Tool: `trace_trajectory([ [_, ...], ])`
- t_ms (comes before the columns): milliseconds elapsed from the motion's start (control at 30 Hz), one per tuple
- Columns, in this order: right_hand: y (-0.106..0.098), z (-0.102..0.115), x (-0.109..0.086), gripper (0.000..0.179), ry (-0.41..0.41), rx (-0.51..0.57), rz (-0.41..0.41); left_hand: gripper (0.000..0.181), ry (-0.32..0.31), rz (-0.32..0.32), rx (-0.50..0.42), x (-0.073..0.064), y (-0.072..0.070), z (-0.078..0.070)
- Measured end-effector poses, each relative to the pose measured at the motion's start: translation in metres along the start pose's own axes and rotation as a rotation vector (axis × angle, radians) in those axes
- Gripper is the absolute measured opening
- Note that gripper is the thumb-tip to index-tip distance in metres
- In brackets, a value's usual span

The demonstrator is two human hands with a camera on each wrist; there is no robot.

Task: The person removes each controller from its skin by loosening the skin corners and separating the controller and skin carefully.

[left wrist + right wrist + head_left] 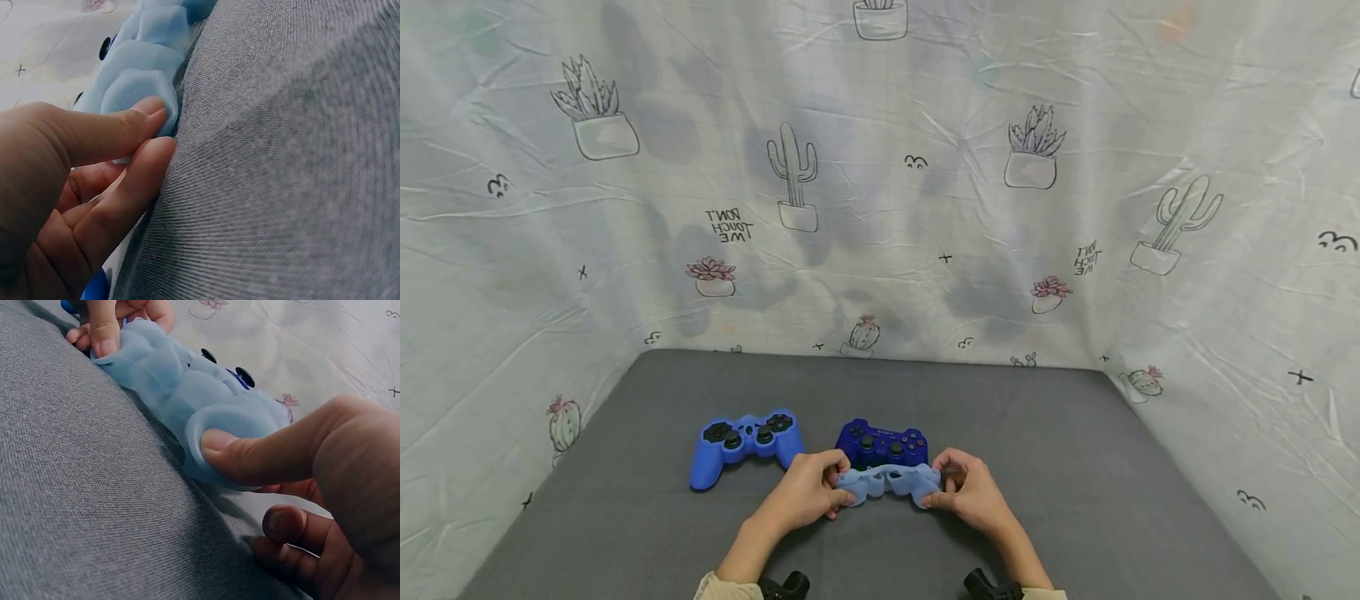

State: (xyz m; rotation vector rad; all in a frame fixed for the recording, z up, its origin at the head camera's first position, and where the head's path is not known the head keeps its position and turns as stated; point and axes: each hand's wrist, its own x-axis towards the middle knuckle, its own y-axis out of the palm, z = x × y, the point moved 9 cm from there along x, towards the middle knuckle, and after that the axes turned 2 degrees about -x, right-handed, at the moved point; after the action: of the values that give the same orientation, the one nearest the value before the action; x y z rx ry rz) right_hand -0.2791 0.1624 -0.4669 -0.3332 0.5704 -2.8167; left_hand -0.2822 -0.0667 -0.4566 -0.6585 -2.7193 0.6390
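Note:
A light blue, translucent silicone controller cover (887, 481) is stretched between both hands, just in front of a dark blue game controller (880, 444). My left hand (811, 487) pinches its left end between thumb and fingers. At the other end, my right hand (966, 487) grips the cover, its thumb pressing into the hollow of a handle sleeve. In the right wrist view the cover (181, 387) shows its rounded bulges, with the controller's black thumbsticks (245, 377) peeking out behind. The left wrist view shows the left thumb on the cover's rim (140, 94).
Left of the hands lies another game controller in a brighter blue cover (748, 442). Everything is on a grey cloth-covered table (1075, 500). A pale curtain (887, 208) printed with cactus pots hangs around the back and sides.

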Motion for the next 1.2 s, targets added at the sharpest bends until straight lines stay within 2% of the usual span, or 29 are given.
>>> trace_trajectory([
  [333,-0.0001,0.0002,0.0004,0.037,-0.018,0.015,0.068,0.025,-0.017,-0.002,-0.004,0.0015,-0.0002,0.0006],
  [733,0.0080,0.0016,-0.0013,0.033,-0.065,0.076,0.191,0.025,-0.014,-0.005,-0.015,0.0028,0.0006,0.0021],
  [1000,0.0071,0.0092,-0.0022,0.033,-0.083,0.116,0.206,0.025,-0.028,0.005,-0.024,0.0044,-0.0013,0.0001],
  [1200,0.0079,0.0078,-0.0031,0.025,-0.073,0.130,0.233,0.025,-0.045,0.005,-0.044,0.0024,0.0000,0.0034],
])
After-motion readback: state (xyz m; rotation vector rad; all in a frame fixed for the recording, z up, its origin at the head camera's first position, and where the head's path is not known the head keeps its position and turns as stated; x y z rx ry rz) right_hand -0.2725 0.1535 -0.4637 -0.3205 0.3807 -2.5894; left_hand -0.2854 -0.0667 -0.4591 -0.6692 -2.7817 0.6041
